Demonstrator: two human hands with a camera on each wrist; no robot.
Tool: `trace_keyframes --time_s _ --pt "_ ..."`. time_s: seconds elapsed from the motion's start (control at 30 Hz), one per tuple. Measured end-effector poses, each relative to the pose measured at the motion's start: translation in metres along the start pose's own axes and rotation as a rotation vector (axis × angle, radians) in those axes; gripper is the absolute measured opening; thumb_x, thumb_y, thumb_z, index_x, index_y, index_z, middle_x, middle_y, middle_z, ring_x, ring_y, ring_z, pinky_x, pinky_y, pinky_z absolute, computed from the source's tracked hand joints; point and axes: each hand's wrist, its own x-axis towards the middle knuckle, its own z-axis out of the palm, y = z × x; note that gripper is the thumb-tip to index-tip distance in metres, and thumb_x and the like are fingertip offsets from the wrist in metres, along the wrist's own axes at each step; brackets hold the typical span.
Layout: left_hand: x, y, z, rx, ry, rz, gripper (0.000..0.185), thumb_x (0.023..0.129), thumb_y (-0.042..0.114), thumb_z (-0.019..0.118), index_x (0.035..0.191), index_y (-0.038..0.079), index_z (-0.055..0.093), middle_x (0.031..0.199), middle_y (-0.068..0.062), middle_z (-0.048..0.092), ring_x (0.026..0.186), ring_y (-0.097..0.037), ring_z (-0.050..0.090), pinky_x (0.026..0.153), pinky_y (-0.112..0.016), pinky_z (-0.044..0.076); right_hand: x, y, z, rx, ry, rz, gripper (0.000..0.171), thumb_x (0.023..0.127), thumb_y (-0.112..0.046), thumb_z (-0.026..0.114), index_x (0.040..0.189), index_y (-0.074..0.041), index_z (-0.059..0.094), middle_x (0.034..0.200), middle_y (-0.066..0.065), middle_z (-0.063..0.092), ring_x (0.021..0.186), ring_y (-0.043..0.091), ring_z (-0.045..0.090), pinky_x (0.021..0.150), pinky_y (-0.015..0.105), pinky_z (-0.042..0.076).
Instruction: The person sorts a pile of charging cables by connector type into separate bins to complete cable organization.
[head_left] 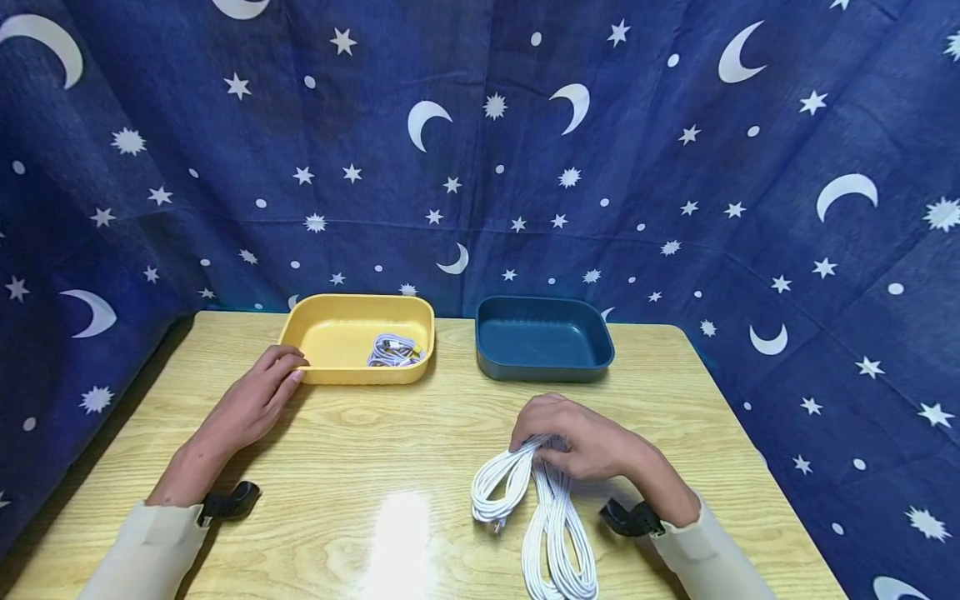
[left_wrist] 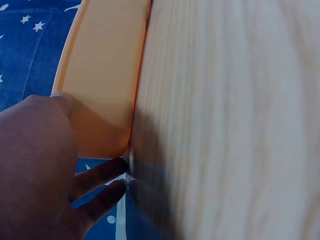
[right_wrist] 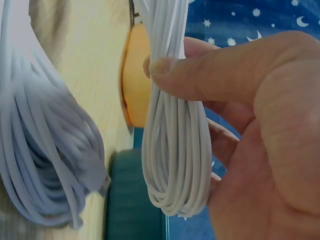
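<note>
In the head view my left hand (head_left: pixel 258 398) grips the front left corner of a yellow tray (head_left: pixel 360 377), fingertips over its rim. The left wrist view shows the thumb (left_wrist: pixel 62 101) on the tray's upper edge and two fingers beside its end. My right hand (head_left: pixel 581 433) holds a bundled white cable (head_left: pixel 557 533) above the table's near right part. Its loops hang down in two bunches, a small metal plug (head_left: pixel 498 526) at the left one. In the right wrist view the thumb (right_wrist: pixel 167 72) presses across one bunch, with the fingers behind it.
Inside the yellow tray, at its right end, lies a small coiled white cable (head_left: pixel 395 350) with a dark plug. A dark blue tray (head_left: pixel 543 372) stands to the right at the back of the wooden table (head_left: pixel 360 450). A star-patterned curtain (head_left: pixel 480 192) encloses the back and sides.
</note>
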Motion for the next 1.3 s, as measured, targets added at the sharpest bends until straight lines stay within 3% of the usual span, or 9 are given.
trace_keyframes --time_s 0.57,0.93,1.3 --pt "0.000 -0.001 0.001 0.008 0.014 -0.018 0.015 0.113 0.018 0.053 0.120 0.013 0.065 0.132 -0.012 0.054 0.118 -0.033 0.057 0.097 -0.060 0.048 -0.008 0.023 -0.019 0.010 0.174 0.155 0.036 0.088 0.001 0.081 0.115 -0.022 0.076 0.115 -0.013 0.071 0.112 0.010 0.065 0.099 0.038 0.048" --pt "-0.001 0.001 0.000 -0.001 0.004 -0.017 0.017 0.114 0.019 0.051 0.121 0.013 0.065 0.133 -0.013 0.054 0.119 -0.036 0.057 0.099 -0.063 0.047 -0.011 0.032 -0.027 0.005 0.266 0.269 0.038 0.087 0.004 0.083 0.114 -0.023 0.077 0.113 -0.011 0.074 0.108 0.013 0.065 0.091 0.037 0.052" --pt "-0.001 0.000 0.001 0.010 0.023 0.002 0.015 0.113 0.017 0.053 0.122 0.013 0.064 0.132 -0.012 0.055 0.117 -0.036 0.058 0.093 -0.061 0.048 -0.010 0.048 -0.034 0.031 0.387 0.283 0.032 0.089 0.003 0.082 0.112 -0.018 0.078 0.112 -0.003 0.075 0.108 0.020 0.068 0.094 0.041 0.053"
